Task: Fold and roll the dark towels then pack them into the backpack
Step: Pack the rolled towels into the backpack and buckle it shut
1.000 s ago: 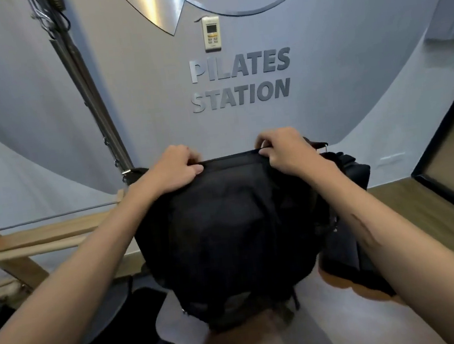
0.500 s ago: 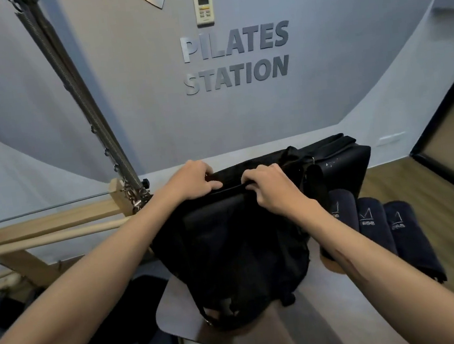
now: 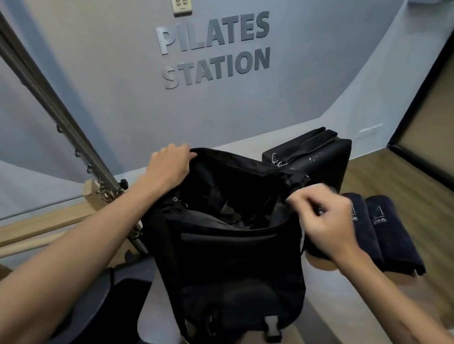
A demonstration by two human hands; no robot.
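backpack (image 3: 229,256) upright on desk (image 3: 338,337), mouth spread. our left hand (image 3: 169,164) grasps far rim, we judge to keep it open. right hand (image 3: 326,221) blurred, grip unclear. rolled dark towels (image 3: 391,235) just beyond right hand.

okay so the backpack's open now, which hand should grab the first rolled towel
Right. The right hand is at the backpack's right rim, directly over the rolled towels beside it. The left hand grips the far-left rim, holding the mouth open, so it should stay.

Pilates studio, "PILATES STATION" wall lettering (image 3: 216,50), wooden apparatus frame (image 3: 36,221) with metal spring (image 3: 41,88)
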